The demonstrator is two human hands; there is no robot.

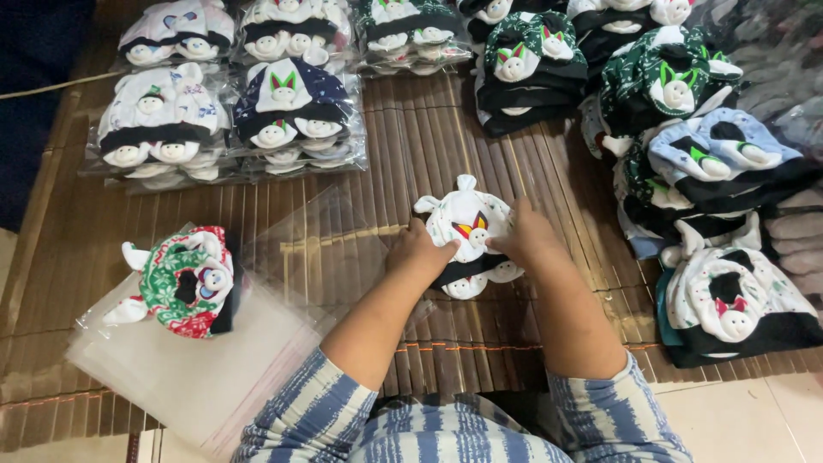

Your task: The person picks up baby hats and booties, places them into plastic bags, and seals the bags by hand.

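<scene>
- Both hands meet on a small white baby hat (467,225) with a knot on top and a red-and-yellow eared patch; it lies on the woven slat mat (411,146), near its middle, on top of darker hats of the same kind
- Left hand (417,251) is curled over the hat's left edge, fingers bent and pressing on the fabric; right hand (527,236) grips the right edge, fingertips pinching the cloth toward the patch; neither is spread flat
- The step in hand looks like squaring up a small stack of hats, the white one uppermost; judged from the bagged sets nearby, the stack is not yet wrapped
- A clear plastic bag (317,240) lies just beside the left hand; a pile of flat bags (197,360) sits lower left, with a red-and-green hat (184,279) resting on it
- Packed bundles (227,120) lie at the far edge; loose hat stacks (720,171) stand to the right
- A next move would call for holding the stack together while one hand frees itself for a bag
</scene>
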